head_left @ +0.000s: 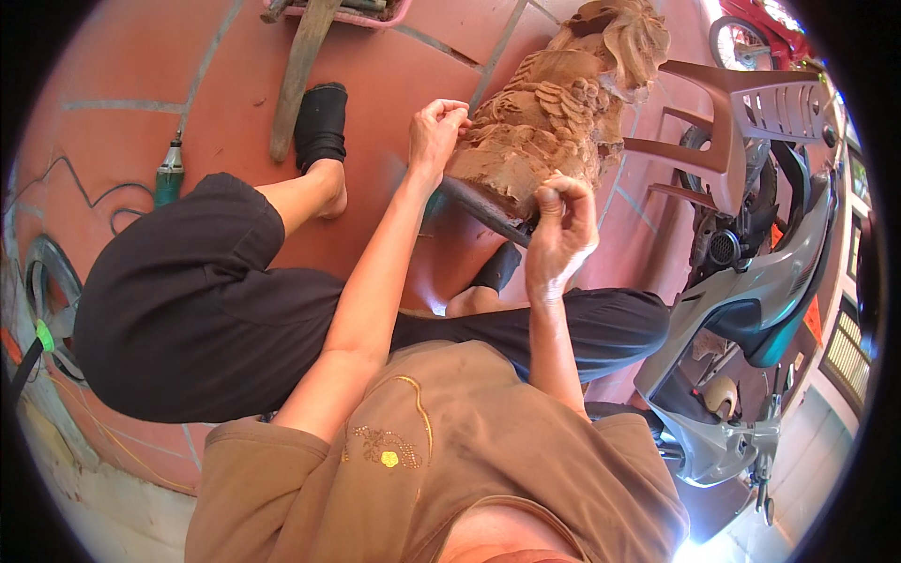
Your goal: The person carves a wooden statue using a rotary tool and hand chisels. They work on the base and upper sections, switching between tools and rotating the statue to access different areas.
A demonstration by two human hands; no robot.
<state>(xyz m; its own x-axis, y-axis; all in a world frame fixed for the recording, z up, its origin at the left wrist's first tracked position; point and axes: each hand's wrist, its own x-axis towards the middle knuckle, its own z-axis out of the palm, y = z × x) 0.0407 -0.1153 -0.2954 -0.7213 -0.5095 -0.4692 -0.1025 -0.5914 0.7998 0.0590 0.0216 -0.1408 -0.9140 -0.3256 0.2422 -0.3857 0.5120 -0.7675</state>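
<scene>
A brown carved sculpture (554, 122), apparently wood, with deep relief, lies lengthwise between my legs and stretches away from me. Its near end rests by a dark curved rim (483, 211). My left hand (436, 141) is at the carving's left side, thumb and fingers drawn together; whether the fingertips touch it I cannot tell. Over the near right corner is my right hand (565, 230), its fingers curled in and the thumb pressed against them. Anything pinched in either hand is too small or too hidden to make out.
A green power tool (169, 174) with a dark cord lies on the red tiles at left. A long wooden piece (302, 80) leans by a pink basket (399, 13). To the right are a brown plastic chair (723, 141) and a grey scooter (741, 328).
</scene>
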